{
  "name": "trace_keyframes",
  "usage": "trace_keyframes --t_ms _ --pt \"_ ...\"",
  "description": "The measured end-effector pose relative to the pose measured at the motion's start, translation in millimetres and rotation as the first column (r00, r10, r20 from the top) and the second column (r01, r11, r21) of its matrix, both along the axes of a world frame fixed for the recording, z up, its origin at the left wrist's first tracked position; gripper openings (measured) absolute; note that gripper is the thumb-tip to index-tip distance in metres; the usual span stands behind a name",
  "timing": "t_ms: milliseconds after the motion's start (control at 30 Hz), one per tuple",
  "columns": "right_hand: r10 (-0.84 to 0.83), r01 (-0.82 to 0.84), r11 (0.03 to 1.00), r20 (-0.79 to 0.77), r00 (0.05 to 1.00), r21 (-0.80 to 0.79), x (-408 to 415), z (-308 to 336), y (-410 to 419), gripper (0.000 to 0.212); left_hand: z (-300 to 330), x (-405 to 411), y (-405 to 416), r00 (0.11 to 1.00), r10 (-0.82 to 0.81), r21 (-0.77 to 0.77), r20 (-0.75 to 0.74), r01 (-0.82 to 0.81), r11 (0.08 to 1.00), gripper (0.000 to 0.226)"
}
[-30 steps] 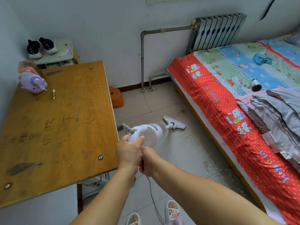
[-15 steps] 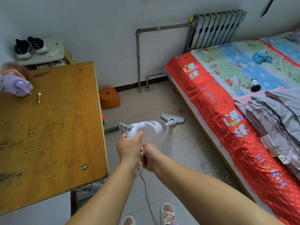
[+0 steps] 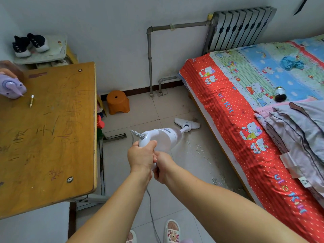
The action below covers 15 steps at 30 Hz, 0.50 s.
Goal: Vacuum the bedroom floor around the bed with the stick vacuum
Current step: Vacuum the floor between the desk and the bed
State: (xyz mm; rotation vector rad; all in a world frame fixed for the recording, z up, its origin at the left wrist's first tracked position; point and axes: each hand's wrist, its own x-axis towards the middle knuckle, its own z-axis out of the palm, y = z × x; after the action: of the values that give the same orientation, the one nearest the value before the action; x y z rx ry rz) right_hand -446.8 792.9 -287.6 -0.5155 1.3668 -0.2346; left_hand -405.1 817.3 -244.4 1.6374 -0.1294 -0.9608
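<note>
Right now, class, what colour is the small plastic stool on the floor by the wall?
The stool is orange, seen best in the head view.

soft even daylight, wide-angle edge bending

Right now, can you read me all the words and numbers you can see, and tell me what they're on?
"Hello Kitty": repeated in coloured letters along the red dotted border of the bed sheet; it reads that way, though distorted.
Scratched marks and characters on the wooden desk: too scrawled to read.
Small dark label on the stick vacuum: too small to read.
Little jar on the bed: no text legible.
</note>
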Motion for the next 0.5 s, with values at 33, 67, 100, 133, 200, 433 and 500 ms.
trace_keyframes --t_ms 33,67,100,133,200,433,500 --pt "-0.014 0.014 1.000 0.016 1.000 0.001 -2 -2 0 0.032 1 -4 0 1.000 -0.005 0.003 0.016 0.005 1.000 0.018" --pt "-0.019 0.019 1.000 0.028 0.999 0.001 -3 -1 0 0.034 2 -7 -1 1.000 -0.007 0.007 0.031 0.007 1.000 0.018" --pt "-0.021 0.021 1.000 0.031 0.999 -0.006 -4 -2 0 0.036 3 -9 -2 0.999 -0.010 0.009 0.042 0.009 1.000 0.018" --pt "-0.014 0.014 1.000 0.032 0.999 -0.012 -5 -1 -2 0.037 4 -10 -3 0.999 -0.008 0.008 0.048 0.008 1.000 0.017" --pt "0.007 -0.007 1.000 0.021 1.000 -0.024 -9 2 -7 0.038 6 -13 -7 0.999 -0.009 0.007 0.046 0.009 1.000 0.016" --pt "0.016 -0.016 1.000 -0.024 1.000 -0.019 -20 4 -28 0.039 0 -16 -26 0.991 0.054 -0.010 -0.123 -0.055 0.998 0.020" --pt "0.019 -0.020 1.000 -0.041 0.999 -0.022 -21 5 -35 0.036 -3 -15 -31 0.983 0.080 -0.011 -0.168 -0.083 0.997 0.022"
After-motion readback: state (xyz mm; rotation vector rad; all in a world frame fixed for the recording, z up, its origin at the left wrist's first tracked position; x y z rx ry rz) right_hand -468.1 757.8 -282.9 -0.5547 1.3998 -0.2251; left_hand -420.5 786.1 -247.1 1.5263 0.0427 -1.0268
